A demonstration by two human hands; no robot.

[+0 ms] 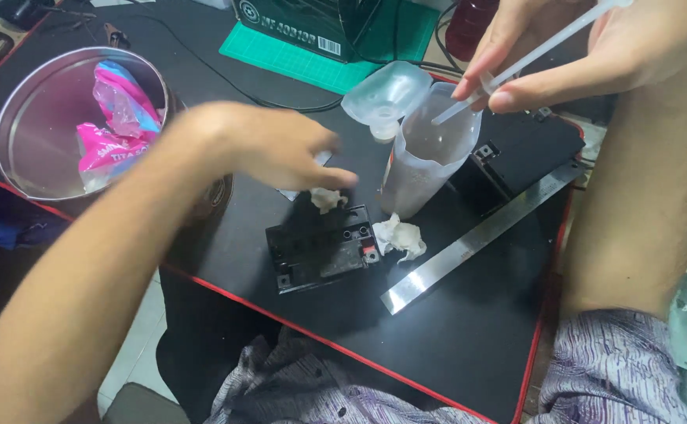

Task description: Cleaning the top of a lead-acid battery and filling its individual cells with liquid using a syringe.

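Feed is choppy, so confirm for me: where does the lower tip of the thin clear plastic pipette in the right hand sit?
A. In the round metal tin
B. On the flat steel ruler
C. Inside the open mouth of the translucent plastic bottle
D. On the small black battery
C: the right hand holds the thin clear plastic pipette slanted, its lower tip inside the open mouth of the translucent plastic bottle, whose flip cap hangs open.

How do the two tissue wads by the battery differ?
The left wad lies on the battery's top edge, under the left hand's fingertips; the right wad lies on the mat beside the battery, untouched. The right wad looks bigger. Both are white and crumpled.
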